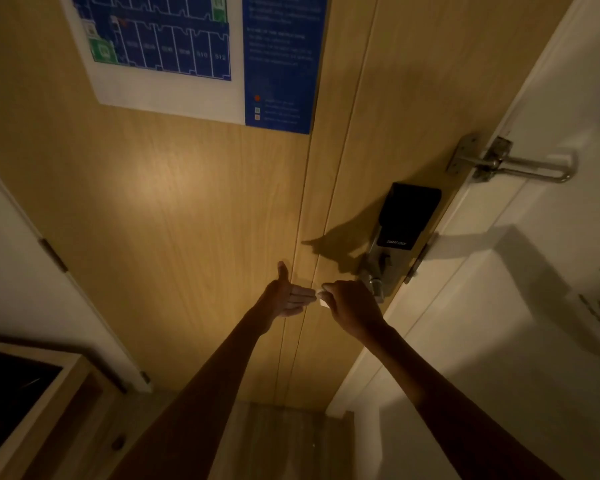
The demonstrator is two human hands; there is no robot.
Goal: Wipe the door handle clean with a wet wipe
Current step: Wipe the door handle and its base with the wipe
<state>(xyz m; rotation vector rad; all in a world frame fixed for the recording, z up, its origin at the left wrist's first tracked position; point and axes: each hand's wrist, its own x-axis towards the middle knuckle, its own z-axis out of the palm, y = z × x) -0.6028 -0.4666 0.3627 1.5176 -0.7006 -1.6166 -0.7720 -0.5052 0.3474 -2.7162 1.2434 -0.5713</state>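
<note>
Right hand (352, 308) wraps wipe (323, 301) over door handle (374, 287).

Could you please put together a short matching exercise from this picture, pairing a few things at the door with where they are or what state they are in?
Things:
1. left hand
2. right hand
3. swing latch
4. floor plan poster

Descriptions:
A. high on the door, above both hands
B. open and flat, thumb up
C. closed around a white wipe at the door handle
D. metal, bridging the door edge and the white frame

Pairs: 1-B, 2-C, 3-D, 4-A
</note>
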